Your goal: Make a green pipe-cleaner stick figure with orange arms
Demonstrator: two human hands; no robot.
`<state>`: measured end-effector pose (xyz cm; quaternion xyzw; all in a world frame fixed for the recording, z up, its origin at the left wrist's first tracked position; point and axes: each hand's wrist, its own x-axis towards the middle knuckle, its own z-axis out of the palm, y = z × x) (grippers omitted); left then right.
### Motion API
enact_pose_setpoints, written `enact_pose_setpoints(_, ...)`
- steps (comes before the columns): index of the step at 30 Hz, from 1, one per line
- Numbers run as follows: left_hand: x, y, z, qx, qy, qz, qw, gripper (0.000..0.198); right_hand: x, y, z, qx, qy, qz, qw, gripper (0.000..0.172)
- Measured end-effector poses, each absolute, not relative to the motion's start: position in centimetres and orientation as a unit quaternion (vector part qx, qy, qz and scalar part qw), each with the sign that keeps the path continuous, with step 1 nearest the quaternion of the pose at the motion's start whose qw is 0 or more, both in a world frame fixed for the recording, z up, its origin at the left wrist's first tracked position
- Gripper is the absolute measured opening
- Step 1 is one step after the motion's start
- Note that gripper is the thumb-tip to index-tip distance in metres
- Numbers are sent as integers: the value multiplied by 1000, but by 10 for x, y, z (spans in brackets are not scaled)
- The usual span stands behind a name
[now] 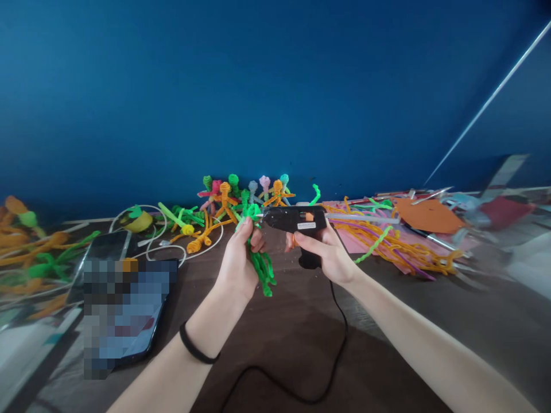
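Note:
My left hand pinches a green pipe-cleaner figure, whose fuzzy limbs dangle below the fingers. In my right hand is a black hot glue gun, gripped by its handle with a finger at the orange trigger. A clear glue stick sticks out of its back end. The gun points left, its nozzle at the top of the green figure; whether tip and figure touch I cannot tell. A black cord hangs from the handle and curves over the dark table.
Several coloured pipe-cleaner figures stand against the blue wall. Loose orange pipe cleaners and an orange sheet lie at right. A phone with a lit screen, another dark phone and a white cable lie at left.

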<state>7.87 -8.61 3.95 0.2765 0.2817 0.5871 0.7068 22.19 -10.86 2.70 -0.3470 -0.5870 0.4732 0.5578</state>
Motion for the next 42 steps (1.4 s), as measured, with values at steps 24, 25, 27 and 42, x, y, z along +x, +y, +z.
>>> enact_pose_setpoints(24, 80, -89, 42, 266, 279, 587, 712, 29, 219, -109, 25, -356, -574, 457, 579, 27)
enact_pose_setpoints(25, 80, -89, 42, 266, 280, 586, 712, 28, 219, -109, 25, -357, -572, 457, 580, 27)
enact_pose_setpoints(27, 79, -88, 41, 268, 277, 587, 713, 28, 219, -109, 25, -361, -569, 457, 581, 27)
enact_pose_setpoints(42, 79, -89, 42, 265, 279, 584, 715, 28, 220, -108, 24, -359, -574, 455, 578, 28)
